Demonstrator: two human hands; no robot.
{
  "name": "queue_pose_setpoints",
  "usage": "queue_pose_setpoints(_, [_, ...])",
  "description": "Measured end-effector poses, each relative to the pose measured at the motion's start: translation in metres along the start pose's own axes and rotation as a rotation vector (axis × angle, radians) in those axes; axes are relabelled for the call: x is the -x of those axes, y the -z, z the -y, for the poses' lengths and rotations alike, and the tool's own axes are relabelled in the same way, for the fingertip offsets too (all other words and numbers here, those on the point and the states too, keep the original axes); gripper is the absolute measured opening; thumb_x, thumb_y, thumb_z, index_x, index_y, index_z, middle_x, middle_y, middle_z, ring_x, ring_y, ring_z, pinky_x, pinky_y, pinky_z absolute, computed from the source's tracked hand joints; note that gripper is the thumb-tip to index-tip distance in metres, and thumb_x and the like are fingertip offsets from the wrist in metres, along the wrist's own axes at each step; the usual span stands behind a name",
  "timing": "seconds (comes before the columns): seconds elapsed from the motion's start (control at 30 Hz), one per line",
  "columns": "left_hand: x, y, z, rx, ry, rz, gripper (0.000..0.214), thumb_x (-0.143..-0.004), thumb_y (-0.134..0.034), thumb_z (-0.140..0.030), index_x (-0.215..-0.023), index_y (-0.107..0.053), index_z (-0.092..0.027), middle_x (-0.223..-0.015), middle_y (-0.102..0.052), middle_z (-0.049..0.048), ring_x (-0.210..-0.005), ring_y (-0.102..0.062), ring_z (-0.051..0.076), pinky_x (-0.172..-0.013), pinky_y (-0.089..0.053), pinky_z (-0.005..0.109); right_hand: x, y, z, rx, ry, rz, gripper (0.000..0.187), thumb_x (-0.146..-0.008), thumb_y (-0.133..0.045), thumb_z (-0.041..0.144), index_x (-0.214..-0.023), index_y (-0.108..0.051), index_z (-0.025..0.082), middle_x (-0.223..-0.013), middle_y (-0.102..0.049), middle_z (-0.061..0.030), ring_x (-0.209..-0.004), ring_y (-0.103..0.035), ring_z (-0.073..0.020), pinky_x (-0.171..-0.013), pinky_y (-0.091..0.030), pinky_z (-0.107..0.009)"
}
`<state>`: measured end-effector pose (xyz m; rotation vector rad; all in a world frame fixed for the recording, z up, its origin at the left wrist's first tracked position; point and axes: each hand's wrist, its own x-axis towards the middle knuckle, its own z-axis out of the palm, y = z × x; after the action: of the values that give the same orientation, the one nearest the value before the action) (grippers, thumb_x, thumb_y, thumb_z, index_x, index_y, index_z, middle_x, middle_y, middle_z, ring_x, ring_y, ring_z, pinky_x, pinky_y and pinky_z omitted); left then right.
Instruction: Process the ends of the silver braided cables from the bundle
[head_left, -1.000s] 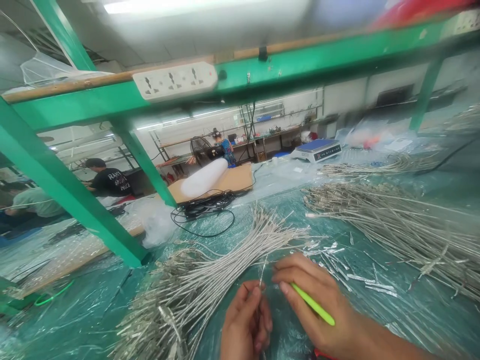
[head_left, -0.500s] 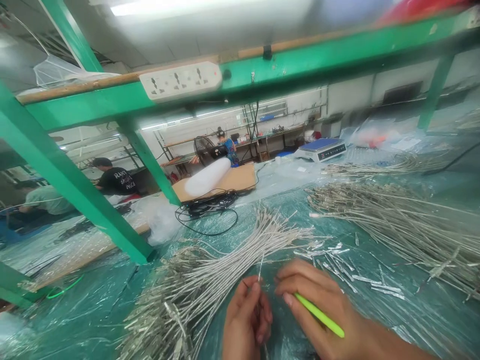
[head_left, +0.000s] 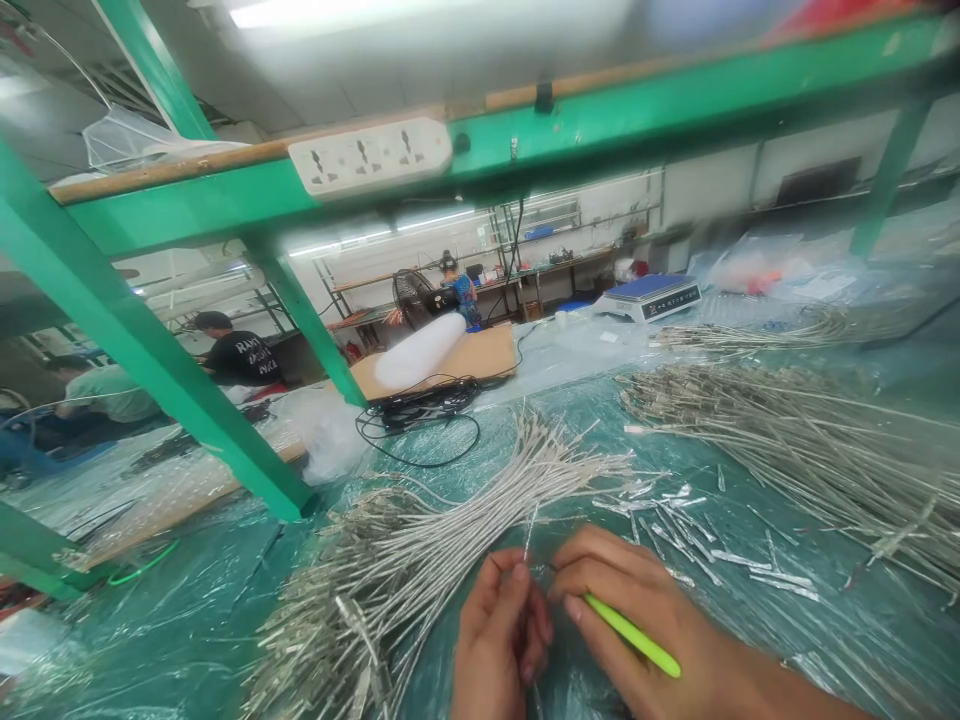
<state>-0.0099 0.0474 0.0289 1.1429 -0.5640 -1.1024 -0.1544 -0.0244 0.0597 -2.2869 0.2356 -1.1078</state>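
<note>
Basically left hand (head_left: 499, 640) pinches one thin wire (head_left: 529, 525), right hand (head_left: 637, 610) clamps green tool (head_left: 632, 636), hands close together; wire bundle (head_left: 450, 520) lies loose on plastic-covered table (head_left: 187, 620).

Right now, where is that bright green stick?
Head view, low and right of centre: the right hand grips the green stick, close beside the left hand, which pinches a thin wire, near the pale cable bundle.
</note>
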Motion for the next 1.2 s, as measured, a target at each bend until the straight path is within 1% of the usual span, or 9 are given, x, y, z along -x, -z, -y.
queue_pose_setpoints(0.23, [0.0003,-0.0015,-0.0004,-0.023,-0.033,-0.006,0.032,-0.083,-0.062,-0.047,-0.093,-0.055,-0.017,-0.047,-0.05,-0.0064,-0.035,-0.023,0.002,-0.037,-0.013,0.017,-0.0013,0.0015,-0.0008,-0.011,0.005,-0.01,0.021,-0.087,-0.045,0.005,-0.088,-0.063,0.015,-0.084,-0.062,-0.0097,-0.077,-0.061,-0.0195,-0.068,-0.052,-0.033])
queue_pose_setpoints(0.63, [0.0012,-0.0036,-0.0001,-0.01,-0.019,-0.044,0.038,-0.075,-0.071,-0.049,-0.09,-0.058,-0.017,-0.047,-0.05,-0.0063,-0.035,-0.024,0.001,-0.038,-0.014,0.016,0.0008,-0.0006,-0.0013,0.001,0.004,-0.004,0.02,-0.085,-0.047,0.004,-0.086,-0.063,0.016,-0.082,-0.063,-0.0087,-0.076,-0.062,-0.0192,-0.066,-0.052,-0.032])
queue_pose_setpoints(0.97, [0.0011,-0.0033,0.0024,-0.015,-0.022,-0.042,0.031,-0.081,-0.066,-0.044,-0.092,-0.056,-0.017,-0.047,-0.051,-0.0065,-0.035,-0.024,0.002,-0.038,-0.012,0.017,0.0,0.0002,-0.0005,0.006,0.001,-0.013,0.02,-0.085,-0.046,0.005,-0.085,-0.063,0.016,-0.081,-0.062,-0.0087,-0.076,-0.061,-0.0193,-0.066,-0.052,-0.032])
queue_pose_setpoints(1.2, [0.0012,-0.0029,0.0014,-0.011,-0.008,-0.033,0.035,-0.078,-0.069,-0.047,-0.091,-0.057,-0.017,-0.046,-0.05,-0.0064,-0.035,-0.024,0.002,-0.038,-0.013,0.016,-0.0004,-0.0006,-0.0015,0.013,0.008,-0.023,0.02,-0.084,-0.045,0.005,-0.083,-0.061,0.017,-0.079,-0.062,-0.0076,-0.073,-0.061,-0.0185,-0.065,-0.051,-0.031])
